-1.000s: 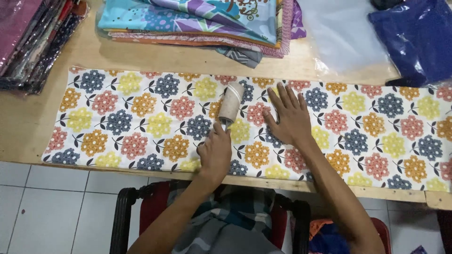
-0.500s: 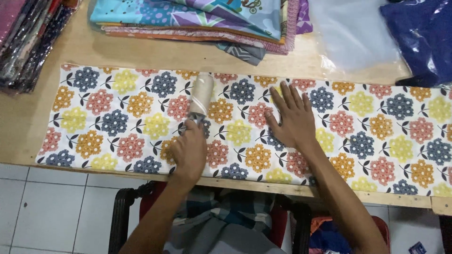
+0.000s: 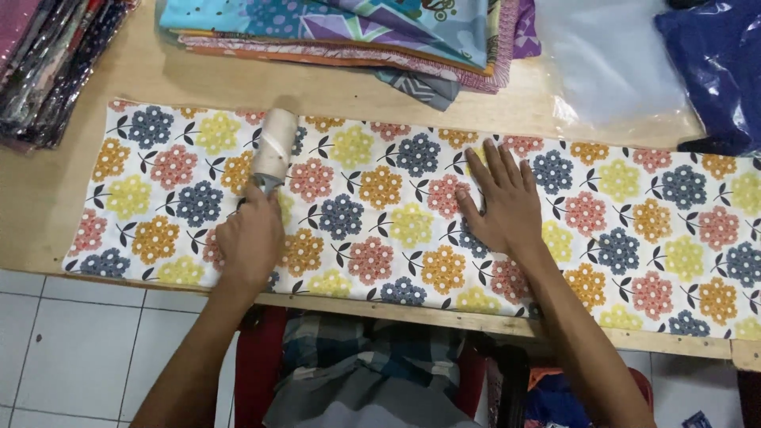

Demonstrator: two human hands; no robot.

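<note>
A long strip of white cloth with flower prints [image 3: 634,230] lies flat along the wooden table [image 3: 47,198]. My left hand [image 3: 250,238] grips the handle of a lint roller [image 3: 274,144], whose pale roll rests on the cloth's left part near its far edge. My right hand [image 3: 503,202] lies flat on the middle of the cloth, palm down with fingers spread.
A stack of folded printed fabrics [image 3: 333,32] sits at the back. Wrapped dark fabrics [image 3: 47,63] lie at the far left, a clear plastic bag [image 3: 610,63] and a blue bagged cloth [image 3: 713,63] at the back right. Below the table's front edge is white tiled floor [image 3: 71,349].
My left hand has carried the lint roller leftward along the cloth, from near my right hand towards the strip's left part. My right hand has stayed pressed flat on the cloth.
</note>
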